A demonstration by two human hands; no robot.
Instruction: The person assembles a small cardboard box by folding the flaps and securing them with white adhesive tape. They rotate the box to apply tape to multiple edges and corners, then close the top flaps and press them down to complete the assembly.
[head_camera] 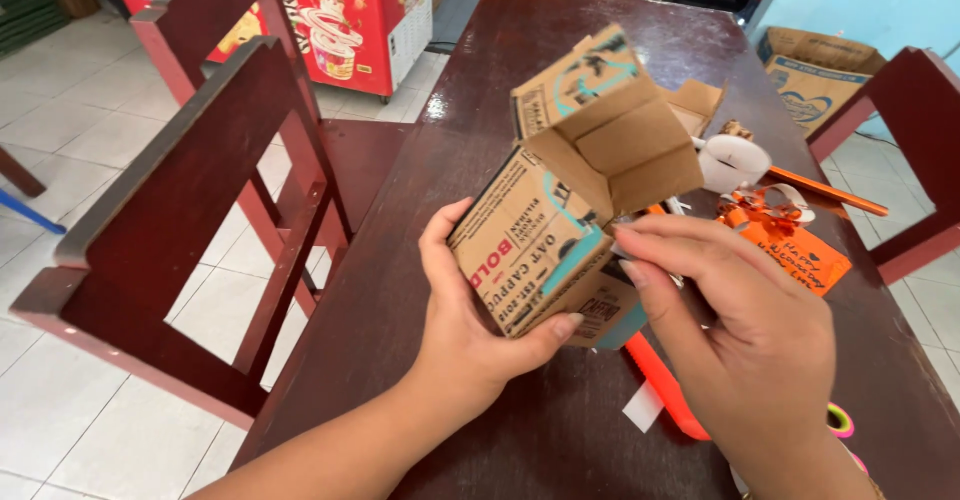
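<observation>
- Left hand (470, 310) cups your box (570, 200); right hand (740, 310) pinches its lower flap.
- Cardboard looks light, stiff, crushable: grip folded edges, above the table (480, 90).

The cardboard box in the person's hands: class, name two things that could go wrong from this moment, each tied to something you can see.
1. The cardboard box is held in mid-air; the left hand cups only its lower end and the right hand pinches one edge, so it might slip.
2. Its open flaps stick out loose and could crease or tear.
3. The tape roll and orange card lie close behind; a stray elbow could knock them.
</observation>
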